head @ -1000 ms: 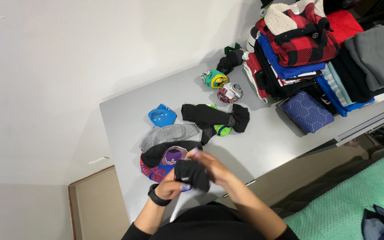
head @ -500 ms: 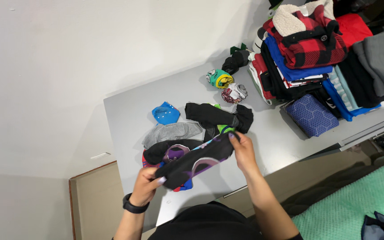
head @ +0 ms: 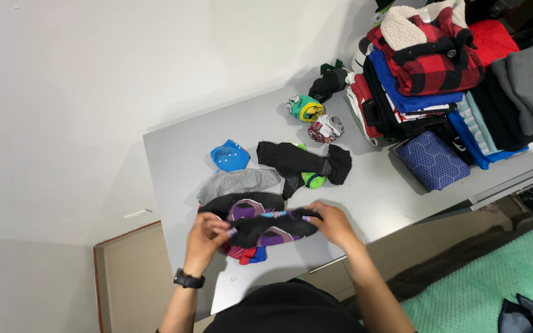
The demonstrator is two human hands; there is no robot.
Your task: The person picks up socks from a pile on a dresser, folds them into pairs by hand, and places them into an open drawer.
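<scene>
Both hands, left (head: 206, 236) and right (head: 331, 223), grip black sock (head: 272, 223) (stretched over sock pile (head: 242, 209)).

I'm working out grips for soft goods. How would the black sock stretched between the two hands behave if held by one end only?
The black sock would probably go limp: it sags slightly between the left hand and right hand. It looks thin and light. Being knit fabric, it likely won't slip from the fingers.
</scene>
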